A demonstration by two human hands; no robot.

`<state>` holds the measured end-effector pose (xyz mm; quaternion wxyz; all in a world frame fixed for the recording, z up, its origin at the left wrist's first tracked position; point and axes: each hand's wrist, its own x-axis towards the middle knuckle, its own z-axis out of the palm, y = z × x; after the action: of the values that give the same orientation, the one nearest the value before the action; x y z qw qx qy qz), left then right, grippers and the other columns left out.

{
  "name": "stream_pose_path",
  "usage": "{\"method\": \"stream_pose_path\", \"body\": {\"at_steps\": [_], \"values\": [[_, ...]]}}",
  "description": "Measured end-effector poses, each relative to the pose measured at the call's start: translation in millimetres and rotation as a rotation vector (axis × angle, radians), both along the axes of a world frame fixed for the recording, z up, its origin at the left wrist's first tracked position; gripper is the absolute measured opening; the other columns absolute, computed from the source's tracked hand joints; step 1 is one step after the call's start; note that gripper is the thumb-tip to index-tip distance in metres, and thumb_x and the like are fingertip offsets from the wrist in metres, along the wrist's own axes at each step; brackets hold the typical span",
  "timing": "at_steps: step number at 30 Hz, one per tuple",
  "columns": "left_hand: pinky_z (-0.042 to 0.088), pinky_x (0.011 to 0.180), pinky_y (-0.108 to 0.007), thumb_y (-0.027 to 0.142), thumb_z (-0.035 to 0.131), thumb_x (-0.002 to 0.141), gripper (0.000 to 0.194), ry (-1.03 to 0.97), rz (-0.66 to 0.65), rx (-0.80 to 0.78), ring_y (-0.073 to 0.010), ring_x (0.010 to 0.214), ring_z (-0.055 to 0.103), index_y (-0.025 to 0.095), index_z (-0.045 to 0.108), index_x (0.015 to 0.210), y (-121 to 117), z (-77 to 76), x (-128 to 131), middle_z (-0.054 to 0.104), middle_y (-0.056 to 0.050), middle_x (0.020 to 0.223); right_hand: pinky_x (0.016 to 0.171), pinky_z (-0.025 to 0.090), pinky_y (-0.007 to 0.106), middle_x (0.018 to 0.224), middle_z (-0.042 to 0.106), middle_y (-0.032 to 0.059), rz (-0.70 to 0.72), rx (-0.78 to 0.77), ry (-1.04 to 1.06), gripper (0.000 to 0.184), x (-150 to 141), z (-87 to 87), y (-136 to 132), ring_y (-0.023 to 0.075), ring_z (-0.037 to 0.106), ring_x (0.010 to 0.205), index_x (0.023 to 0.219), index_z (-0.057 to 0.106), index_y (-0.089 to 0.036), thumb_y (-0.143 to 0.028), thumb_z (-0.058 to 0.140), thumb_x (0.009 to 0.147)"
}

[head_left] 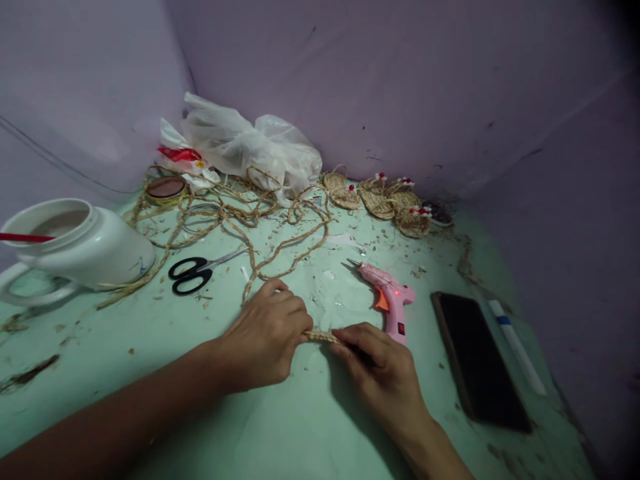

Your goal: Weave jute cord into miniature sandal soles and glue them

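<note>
A twisted straw-coloured rope (321,336) stretches between my two hands, just above the green tabletop. My left hand (270,327) is closed on it, and the rope's long tail runs from behind that hand to a loose tangle at the back. In a pinch, the fingers of my right hand (375,363) grip the short end; its tip is hidden by them. Right behind my right hand lies a pink glue gun (393,297) on its side, an orange-red light glowing on it. Black-handled scissors (200,272) lie beyond my left hand.
At left stands a white jug (110,243) with a red stick in it. A clear plastic bag (250,143) and several woven straw pieces with red and white beads (383,200) line the wall. A phone (480,360) and a white pen (517,347) lie at right.
</note>
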<state>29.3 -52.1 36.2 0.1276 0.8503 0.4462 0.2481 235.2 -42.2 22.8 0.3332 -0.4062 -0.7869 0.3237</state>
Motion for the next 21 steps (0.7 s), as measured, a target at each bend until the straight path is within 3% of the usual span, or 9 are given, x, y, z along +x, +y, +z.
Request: {"method": "stream_pose_path", "body": {"at_steps": [5, 9, 12, 16, 19, 21], "values": [[0.03, 0.098, -0.044, 0.009, 0.045, 0.081, 0.015, 0.086, -0.154, 0.025, -0.0167, 0.076, 0.052, 0.015, 0.058, 0.079, 5.4, 2.7, -6.3, 0.059, -0.004, 0.074, 0.054, 0.043, 0.025, 0.064, 0.064, 0.0003, 0.101, -0.392, 0.031, 0.011, 0.8, 8.9, 1.5, 0.0141, 0.058, 0.059, 0.072, 0.069, -0.018, -0.023, 0.063, 0.079], [0.033, 0.097, -0.041, 0.007, 0.044, 0.081, 0.016, 0.092, -0.225, 0.05, -0.0165, 0.076, 0.051, 0.015, 0.058, 0.08, 7.7, 5.7, -9.3, 0.06, -0.004, 0.076, 0.054, 0.04, 0.025, 0.061, 0.062, -0.0003, 0.195, -0.532, 0.098, 0.013, 2.9, 13.5, 5.2, 0.0133, 0.054, 0.058, 0.069, 0.07, -0.017, -0.027, 0.066, 0.077], [0.033, 0.096, -0.042, 0.005, 0.046, 0.078, 0.017, 0.141, -0.229, 0.047, -0.0171, 0.077, 0.051, 0.015, 0.059, 0.08, 6.5, 4.5, -9.0, 0.059, -0.005, 0.076, 0.057, 0.043, 0.027, 0.07, 0.067, 0.0037, 0.166, -0.466, 0.022, 0.014, 3.2, 13.2, 4.6, 0.0159, 0.057, 0.064, 0.08, 0.072, -0.017, -0.029, 0.065, 0.079], [0.03, 0.099, -0.044, 0.005, 0.047, 0.077, 0.017, 0.176, -0.215, 0.041, -0.0176, 0.077, 0.05, 0.015, 0.06, 0.081, 2.1, 1.6, -3.8, 0.059, -0.005, 0.077, 0.064, 0.048, 0.03, 0.085, 0.068, 0.007, 0.133, -0.195, -0.024, 0.028, 0.2, 10.5, -0.7, 0.0187, 0.061, 0.073, 0.1, 0.068, -0.018, -0.032, 0.071, 0.076], [0.029, 0.1, -0.045, 0.008, 0.048, 0.08, 0.014, 0.163, -0.214, 0.018, -0.0173, 0.077, 0.05, 0.015, 0.059, 0.08, 1.8, 3.3, -2.2, 0.059, -0.004, 0.076, 0.059, 0.047, 0.028, 0.076, 0.066, 0.0049, 0.169, -0.125, -0.037, 0.012, -1.8, 8.1, -2.8, 0.0158, 0.06, 0.065, 0.09, 0.07, -0.019, -0.026, 0.063, 0.082], [0.03, 0.099, -0.045, 0.014, 0.052, 0.081, 0.009, 0.135, -0.219, -0.043, -0.0183, 0.081, 0.052, 0.015, 0.06, 0.086, 5.2, 8.1, -6.9, 0.06, -0.005, 0.08, 0.057, 0.047, 0.027, 0.073, 0.066, 0.004, 0.123, -0.146, -0.03, 0.011, -1.3, 6.5, -1.6, 0.0152, 0.061, 0.064, 0.084, 0.07, -0.019, -0.023, 0.06, 0.084]]}}
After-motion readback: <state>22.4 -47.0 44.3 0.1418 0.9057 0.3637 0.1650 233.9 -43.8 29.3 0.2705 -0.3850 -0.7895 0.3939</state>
